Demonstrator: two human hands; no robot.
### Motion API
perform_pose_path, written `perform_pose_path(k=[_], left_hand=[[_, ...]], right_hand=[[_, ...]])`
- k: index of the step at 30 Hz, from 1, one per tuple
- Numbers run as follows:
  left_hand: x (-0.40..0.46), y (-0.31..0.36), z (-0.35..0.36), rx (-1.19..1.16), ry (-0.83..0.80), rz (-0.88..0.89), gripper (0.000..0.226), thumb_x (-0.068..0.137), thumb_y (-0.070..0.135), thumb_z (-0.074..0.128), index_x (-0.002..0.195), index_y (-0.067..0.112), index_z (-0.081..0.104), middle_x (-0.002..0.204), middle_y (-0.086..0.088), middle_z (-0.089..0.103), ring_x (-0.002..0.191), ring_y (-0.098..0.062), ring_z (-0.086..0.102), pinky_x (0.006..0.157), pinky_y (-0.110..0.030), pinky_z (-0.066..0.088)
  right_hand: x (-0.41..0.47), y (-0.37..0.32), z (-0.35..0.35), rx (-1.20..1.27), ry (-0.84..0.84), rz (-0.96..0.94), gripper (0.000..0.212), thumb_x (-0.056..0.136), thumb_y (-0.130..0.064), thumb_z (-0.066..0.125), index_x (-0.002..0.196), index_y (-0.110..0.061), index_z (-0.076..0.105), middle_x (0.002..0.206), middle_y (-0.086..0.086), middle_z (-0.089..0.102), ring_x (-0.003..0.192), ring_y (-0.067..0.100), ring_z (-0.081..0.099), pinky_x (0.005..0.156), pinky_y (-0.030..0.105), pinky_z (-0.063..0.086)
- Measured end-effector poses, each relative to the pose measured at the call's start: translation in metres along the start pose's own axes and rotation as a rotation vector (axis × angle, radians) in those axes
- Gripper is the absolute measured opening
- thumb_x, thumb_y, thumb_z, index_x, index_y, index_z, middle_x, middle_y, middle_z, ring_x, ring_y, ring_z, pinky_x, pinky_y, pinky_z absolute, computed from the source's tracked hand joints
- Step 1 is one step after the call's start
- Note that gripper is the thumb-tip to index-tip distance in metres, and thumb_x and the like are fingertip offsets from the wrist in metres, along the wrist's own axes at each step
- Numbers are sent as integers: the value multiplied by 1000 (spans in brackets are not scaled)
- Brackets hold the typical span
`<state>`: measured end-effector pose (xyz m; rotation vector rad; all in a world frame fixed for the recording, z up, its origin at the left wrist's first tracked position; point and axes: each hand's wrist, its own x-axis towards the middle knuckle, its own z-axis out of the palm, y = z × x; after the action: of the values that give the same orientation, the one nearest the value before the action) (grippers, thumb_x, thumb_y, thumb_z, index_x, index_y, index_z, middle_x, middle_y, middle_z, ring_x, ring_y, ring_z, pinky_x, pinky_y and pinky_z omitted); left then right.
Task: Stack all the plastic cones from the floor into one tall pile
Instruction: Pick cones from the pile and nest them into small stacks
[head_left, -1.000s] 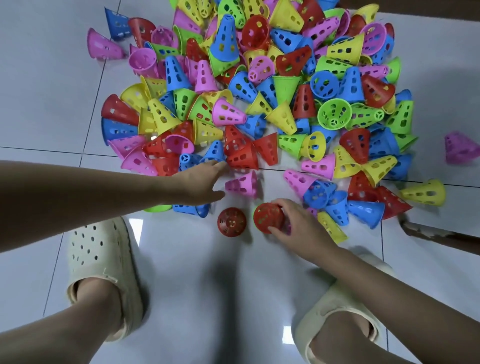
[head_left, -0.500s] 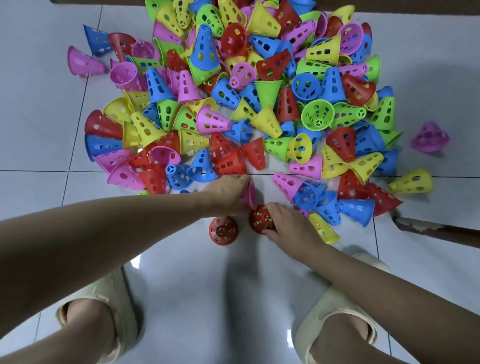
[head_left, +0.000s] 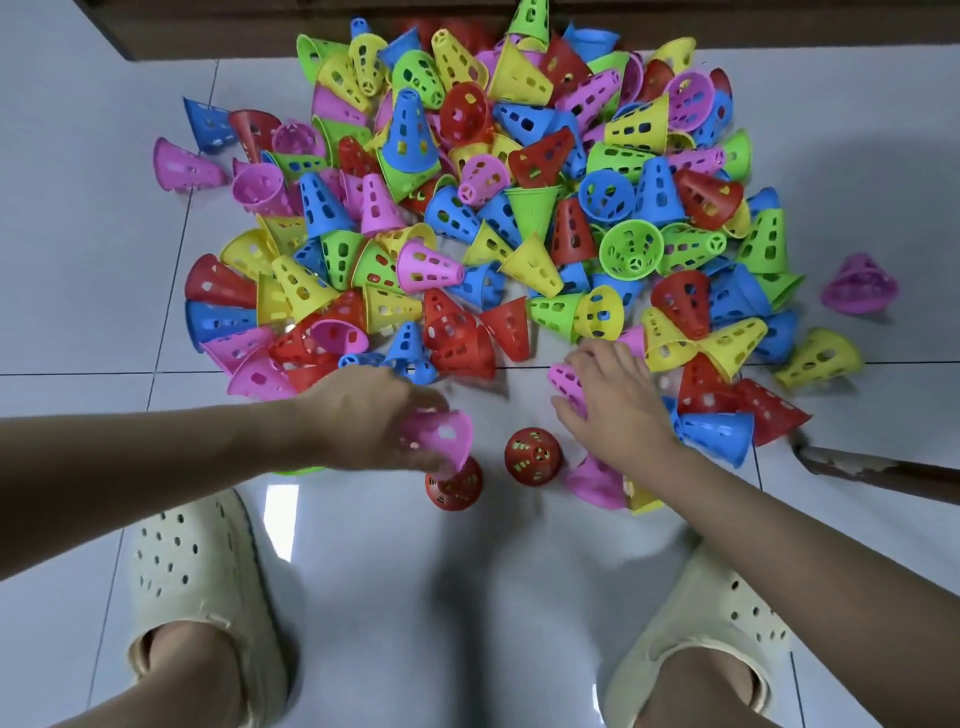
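Perforated plastic cones (head_left: 519, 218), five colours, jumbled heap at 12 o'clock; two red cones upright (head_left: 532, 456) on floor centre; one pink cone (head_left: 439, 435) tilted, raised above the left red one.

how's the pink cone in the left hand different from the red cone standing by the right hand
The pink cone is held off the floor by the left hand, tilted; the red cone stands upright on the tile, untouched. The colours differ: pink versus red. The pink one hangs over another red cone; the red one stands alone. Both are perforated plastic.

Glossy pale tiled floor (head_left: 78, 270) with thin dark grout lines, light glaring off it near; dark wooden furniture edge (head_left: 208, 26) along the far side.
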<state>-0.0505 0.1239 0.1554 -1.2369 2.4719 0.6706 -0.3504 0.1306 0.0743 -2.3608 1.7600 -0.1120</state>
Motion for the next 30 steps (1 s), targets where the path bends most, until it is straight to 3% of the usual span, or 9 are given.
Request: perform_pose_path(k=[4,9,16,19,23,27,30], left_hand=[[-19,9,19,223,-40,95,62,72,84,48,112,39,62,84,13,65,73,-11,64,57,-24,50],[-16,19,50,214,-92,150,60,79,61,70,128,30,55,96,4,59,76,-28,65,59,-32,43],[6,19,80,267,-173,87,54,93,51,61,132,19,43,113,-5,56,91,-30,64,71,-38,47],[15,15,83,260,-117,27,56,93,55,59,131,18,39,112,-4,58,89,-29,65,66,-37,48],[29,12,77,223,-26,-53,53,92,53,61,125,16,43,109,-6,56,86,-29,63,60,-36,45],[45,4,72,205,95,12,48,93,41,64,132,19,47,117,-4,58,103,-27,59,78,-37,46],[54,0,63,104,114,35,56,91,38,69,139,18,48,131,-4,60,119,-27,56,94,-38,46]], right_hand=[[15,10,5,-177,-122,-29,51,89,-50,56,121,-11,59,117,6,59,107,27,53,96,42,38],[14,14,12,-273,-180,-24,52,90,-52,56,121,-10,59,113,8,65,104,28,58,93,42,38],[12,13,21,-293,-250,-43,48,94,-49,50,125,-13,56,117,8,64,110,28,57,101,42,33],[10,14,16,-123,-163,-35,46,94,-44,53,128,-14,58,118,7,66,112,28,57,100,41,33],[0,4,1,122,73,81,49,91,-49,51,126,-17,62,120,2,67,113,23,54,92,38,35],[-19,-15,-13,523,43,187,54,93,-47,60,138,-20,53,130,-4,59,120,14,48,106,36,37],[-35,-26,-16,682,-13,198,64,88,-40,73,145,-25,47,131,-21,48,117,-6,40,102,13,30]])
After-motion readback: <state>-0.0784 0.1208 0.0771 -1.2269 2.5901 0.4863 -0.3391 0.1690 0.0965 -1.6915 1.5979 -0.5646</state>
